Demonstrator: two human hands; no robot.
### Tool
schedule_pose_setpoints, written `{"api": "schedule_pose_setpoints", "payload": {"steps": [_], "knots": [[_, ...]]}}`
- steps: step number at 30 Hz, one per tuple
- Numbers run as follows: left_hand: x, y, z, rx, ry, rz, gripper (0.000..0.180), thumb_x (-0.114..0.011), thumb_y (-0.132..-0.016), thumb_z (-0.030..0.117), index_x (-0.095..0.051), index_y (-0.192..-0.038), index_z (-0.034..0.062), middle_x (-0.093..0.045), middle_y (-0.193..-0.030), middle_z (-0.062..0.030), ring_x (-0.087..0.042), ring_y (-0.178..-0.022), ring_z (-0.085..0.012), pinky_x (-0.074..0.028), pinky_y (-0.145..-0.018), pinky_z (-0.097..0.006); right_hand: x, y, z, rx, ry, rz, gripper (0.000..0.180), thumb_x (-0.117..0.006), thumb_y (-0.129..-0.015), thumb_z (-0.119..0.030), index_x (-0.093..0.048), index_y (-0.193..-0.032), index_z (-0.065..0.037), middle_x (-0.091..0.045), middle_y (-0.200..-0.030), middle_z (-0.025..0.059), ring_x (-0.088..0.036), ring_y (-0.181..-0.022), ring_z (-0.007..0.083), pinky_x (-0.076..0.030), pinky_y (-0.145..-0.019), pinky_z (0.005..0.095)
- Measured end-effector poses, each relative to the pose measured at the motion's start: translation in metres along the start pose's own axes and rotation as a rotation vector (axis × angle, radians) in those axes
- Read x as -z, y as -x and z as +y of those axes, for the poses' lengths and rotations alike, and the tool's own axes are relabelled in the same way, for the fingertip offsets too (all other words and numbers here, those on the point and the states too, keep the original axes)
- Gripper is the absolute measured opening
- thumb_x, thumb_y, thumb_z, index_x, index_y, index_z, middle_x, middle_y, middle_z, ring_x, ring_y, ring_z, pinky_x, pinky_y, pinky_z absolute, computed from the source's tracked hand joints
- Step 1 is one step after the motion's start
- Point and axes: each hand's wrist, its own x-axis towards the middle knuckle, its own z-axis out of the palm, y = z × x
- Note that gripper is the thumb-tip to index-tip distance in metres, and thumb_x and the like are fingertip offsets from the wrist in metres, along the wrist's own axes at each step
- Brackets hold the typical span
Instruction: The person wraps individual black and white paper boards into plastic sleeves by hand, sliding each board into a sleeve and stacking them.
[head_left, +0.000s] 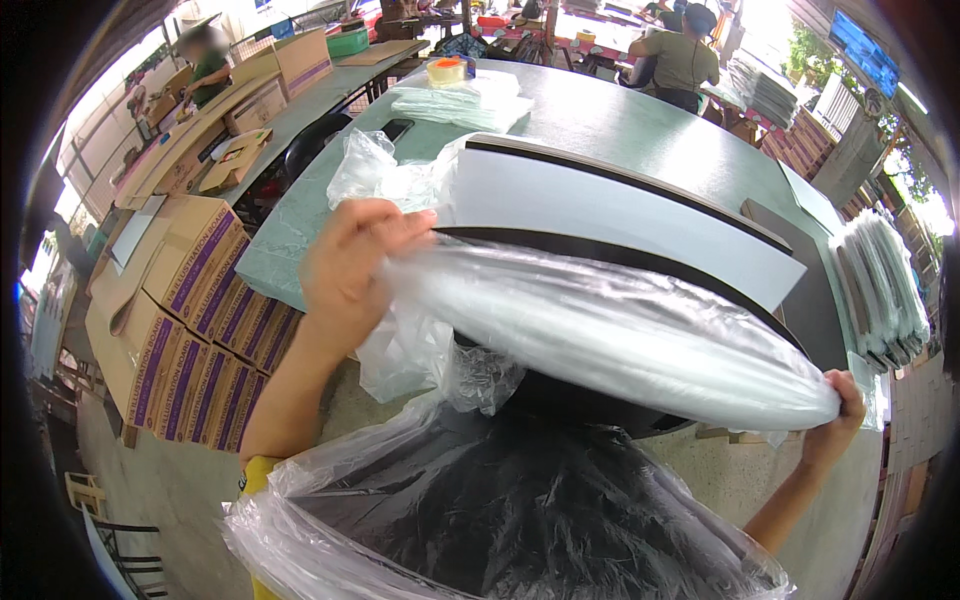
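A clear plastic bag (610, 325) is stretched between my two hands, its upper part bunched into a wide band. My left hand (348, 265) is closed on its left end, slightly blurred. At the other end, the fingers of my right hand (838, 412) wrap around the plastic. Closer to my body, clear plastic lies wrinkled over a black board (500, 500); I cannot tell whether it is the same bag. Just beyond the band, white and black boards (610, 215) lie layered on the green table (590, 110). Crumpled clear plastic (385, 175) sits by my left hand.
Stacked cartons (190, 320) stand left of the table. A tape roll (447, 72) rests on flat plastic bags (465, 105) at the far side, near a phone (397, 129). Plastic-wrapped bundles (880, 285) stand at the right. Two people (680, 60) (207, 70) are farther back.
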Motion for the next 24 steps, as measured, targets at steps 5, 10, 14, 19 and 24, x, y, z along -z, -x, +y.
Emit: {"api": "schedule_pose_setpoints", "payload": {"steps": [5, 10, 14, 19, 24], "knots": [[0.031, 0.001, -0.026, 0.692, 1.34, -0.407, 0.043, -0.064, -0.065, 0.01, -0.055, -0.106, 0.0, -0.057, -0.067, -0.0036, -0.054, -0.058, -0.0091, -0.042, -0.048, -0.02, -0.013, 0.001, 0.013, -0.48, -0.594, 0.11, 0.048, -0.07, -0.065, -0.027, -0.05, -0.101, -0.003, -0.049, -0.085, 0.0029, -0.048, -0.078, 0.0123, -0.04, -0.068, 0.0248], [-0.028, 0.091, 0.012, 0.86, 1.219, -0.793, 0.041, -0.065, -0.065, 0.014, -0.056, -0.103, -0.0001, -0.058, -0.07, -0.006, -0.054, -0.062, -0.0119, -0.042, -0.052, -0.022, -0.067, 0.122, 0.105, -0.849, -0.442, -0.403, 0.048, -0.065, -0.069, -0.028, -0.049, -0.106, -0.001, -0.053, -0.091, 0.0061, -0.05, -0.083, 0.0153, -0.041, -0.072, 0.0275], [-0.065, 0.137, 0.049, 0.841, 1.006, -0.908, 0.04, -0.065, -0.065, 0.016, -0.057, -0.101, -0.0003, -0.059, -0.073, -0.0079, -0.055, -0.064, -0.0142, -0.043, -0.055, -0.025, -0.121, 0.158, 0.121, -1.094, -0.259, -0.749, 0.041, -0.062, -0.07, -0.025, -0.05, -0.101, -0.001, -0.054, -0.089, 0.0065, -0.051, -0.081, 0.0157, -0.041, -0.072, 0.028], [-0.09, 0.174, 0.049, 0.808, 0.748, -0.977, 0.039, -0.065, -0.065, 0.02, -0.058, -0.098, -0.0004, -0.059, -0.076, -0.0103, -0.056, -0.068, -0.0171, -0.043, -0.059, -0.027, -0.142, 0.153, 0.135, -1.101, -0.158, -0.878, 0.031, -0.059, -0.072, -0.021, -0.052, -0.096, -0.001, -0.056, -0.086, 0.007, -0.052, -0.078, 0.0162, -0.042, -0.07, 0.0286], [-0.132, 0.219, 0.018, 0.835, 0.413, -1.089, 0.039, -0.066, -0.065, 0.024, -0.059, -0.095, -0.0005, -0.06, -0.078, -0.0128, -0.056, -0.071, -0.02, -0.044, -0.063, -0.03, -0.138, 0.154, 0.141, -1.144, -0.096, -0.891, 0.023, -0.055, -0.074, -0.016, -0.054, -0.09, -0.001, -0.057, -0.083, 0.0075, -0.053, -0.075, 0.0167, -0.043, -0.069, 0.0292]]}}
